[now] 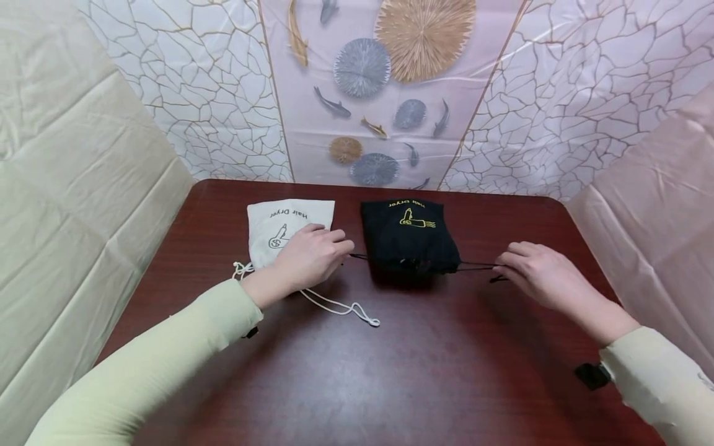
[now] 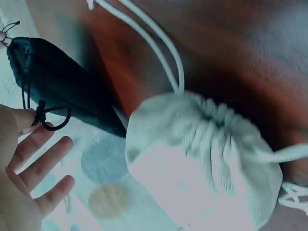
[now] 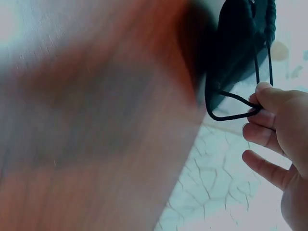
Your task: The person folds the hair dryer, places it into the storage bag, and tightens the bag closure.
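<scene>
A black drawstring bag [image 1: 409, 238] with yellow "Hair Dryer" print hangs between the hands, its mouth facing the person. The left hand [image 1: 312, 259] pinches the knotted end of the bag's left black cord [image 2: 41, 113] between thumb and forefinger. On the other side, the right hand [image 1: 538, 272] pinches the right black cord [image 3: 233, 117] the same way. Both cords run taut from the bag, whose mouth looks gathered. Just beneath the left hand lies a white drawstring bag [image 1: 262, 226] with the same print in black, its neck gathered; the hand hides part of it.
White cords [image 1: 334, 305] trail from the white bag onto the dark reddish-brown table [image 1: 357, 384]. A patterned sheet [image 1: 223, 93] hangs behind the table, and beige cloth walls [image 1: 67, 186] stand on both sides.
</scene>
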The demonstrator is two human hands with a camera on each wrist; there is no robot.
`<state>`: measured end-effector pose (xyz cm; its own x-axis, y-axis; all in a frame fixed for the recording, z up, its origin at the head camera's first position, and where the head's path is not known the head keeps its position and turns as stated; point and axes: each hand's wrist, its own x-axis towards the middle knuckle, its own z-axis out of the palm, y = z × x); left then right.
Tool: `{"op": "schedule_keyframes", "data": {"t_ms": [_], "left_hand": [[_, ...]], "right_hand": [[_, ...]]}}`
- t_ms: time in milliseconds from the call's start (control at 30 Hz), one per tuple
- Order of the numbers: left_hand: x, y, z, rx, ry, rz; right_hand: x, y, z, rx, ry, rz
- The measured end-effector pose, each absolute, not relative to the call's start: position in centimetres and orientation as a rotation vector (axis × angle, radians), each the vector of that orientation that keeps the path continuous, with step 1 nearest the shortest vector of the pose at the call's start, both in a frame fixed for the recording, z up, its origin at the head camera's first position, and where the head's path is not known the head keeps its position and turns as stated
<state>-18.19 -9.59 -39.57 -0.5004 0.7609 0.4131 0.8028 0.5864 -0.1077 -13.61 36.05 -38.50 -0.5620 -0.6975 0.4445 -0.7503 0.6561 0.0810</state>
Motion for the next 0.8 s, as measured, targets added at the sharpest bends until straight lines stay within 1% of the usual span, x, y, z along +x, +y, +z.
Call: {"op": "schedule_keyframes", "data": {"t_ms": [167,300,433,567,700,800], "left_hand": [[-18.6,-11.1,-38.2,-1.209,-2.42,-0.198],[-18.8,-12.7,-37.7,-1.181,-2.436,-0.216],[-19.1,-14.3,-37.9,-1.175,-2.461,-0.202],[-19.1,-15.3,-38.5,-1.19,-2.484,-0.182],[-18.9,-15.4,-39.5,-1.214,-2.494,-0.198],[-18.9,-14.8,-40.0,-1.244,-2.503,-0.212]], "right_hand": [[-13.2,37.9,-37.4,1.07,-2.428,0.13],[-12.9,39.6,-37.7,1.068,-2.458,0.126],[-12.7,40.8,-38.8,1.055,-2.484,0.149],[-12.7,41.1,-39.9,1.062,-2.483,0.169],[-12.9,40.6,-40.8,1.071,-2.499,0.191],[-13.1,40.2,-41.1,1.027,-2.535,0.209]]}}
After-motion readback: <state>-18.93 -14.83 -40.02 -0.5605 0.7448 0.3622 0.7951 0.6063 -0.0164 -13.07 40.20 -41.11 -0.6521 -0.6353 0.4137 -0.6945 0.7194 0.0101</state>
